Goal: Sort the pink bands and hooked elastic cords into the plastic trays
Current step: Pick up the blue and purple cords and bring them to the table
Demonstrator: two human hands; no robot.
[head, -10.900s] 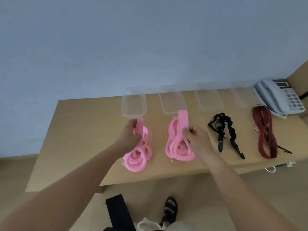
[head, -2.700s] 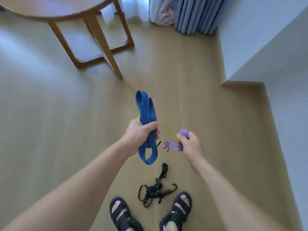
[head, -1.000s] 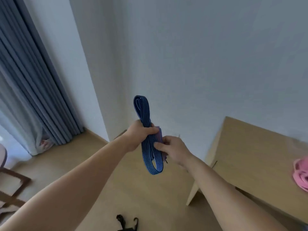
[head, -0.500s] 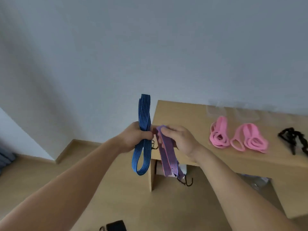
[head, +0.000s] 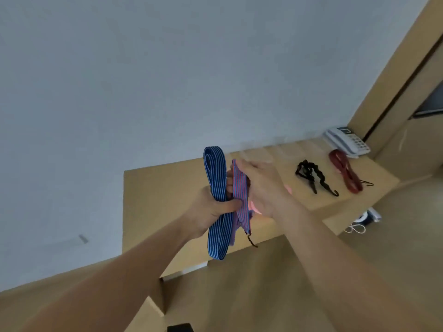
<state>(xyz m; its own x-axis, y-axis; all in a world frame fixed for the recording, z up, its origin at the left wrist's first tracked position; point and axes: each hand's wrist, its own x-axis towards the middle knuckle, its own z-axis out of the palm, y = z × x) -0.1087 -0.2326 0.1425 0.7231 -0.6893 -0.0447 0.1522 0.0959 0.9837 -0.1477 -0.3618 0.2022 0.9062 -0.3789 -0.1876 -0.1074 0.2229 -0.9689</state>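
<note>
My left hand [head: 211, 209] grips a folded blue striped elastic cord [head: 217, 204] in front of the wooden table [head: 153, 192]. Beside it my right hand [head: 266, 188] holds a purple-red striped cord [head: 241, 195] whose dark hook [head: 251, 242] dangles below. The pink bands [head: 288, 189] are almost hidden behind my right hand. A black hooked cord [head: 311, 174] and a dark red hooked cord [head: 345, 171] lie on the table to the right. The clear plastic trays [head: 259, 152] at the table's back edge are only a blur.
A white desk phone [head: 346, 141] sits at the table's far right corner, next to a wooden door frame [head: 393, 75]. A white cable [head: 357, 227] lies on the floor under the table's right end. A dark object [head: 179, 328] shows at the bottom edge.
My view has swung right and tilted, bringing the whole table, phone and red cord into sight. Both hands with their cords have moved over the table's front, covering the pink bands.
</note>
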